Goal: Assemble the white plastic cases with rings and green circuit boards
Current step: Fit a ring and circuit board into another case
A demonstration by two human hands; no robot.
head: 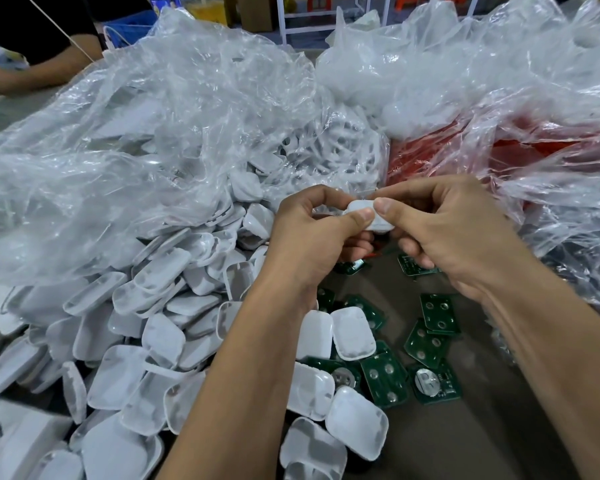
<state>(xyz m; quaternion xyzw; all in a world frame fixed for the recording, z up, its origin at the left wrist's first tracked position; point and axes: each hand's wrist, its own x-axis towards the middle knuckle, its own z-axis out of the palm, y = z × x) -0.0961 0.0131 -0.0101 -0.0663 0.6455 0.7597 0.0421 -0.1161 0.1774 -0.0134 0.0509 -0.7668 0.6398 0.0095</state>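
Both my hands meet in the middle of the view on one white plastic case [371, 216]. My left hand [321, 237] pinches its left end, thumb on top. My right hand [454, 233] pinches its right end, thumb pressed beside the left thumb. Most of the case is hidden by my fingers. Below my hands, green circuit boards [437, 315] lie scattered on the brown table [482, 427]. A big heap of loose white cases [160, 323] spreads to the left. White rings [329, 147] show through a clear bag at the back centre.
Crumpled clear plastic bags [136, 133] cover the back of the table. A red bag [534, 147] lies under plastic at the right. Another person's arm [25, 74] rests at the far left. White boxes [21, 445] stand at the lower left corner.
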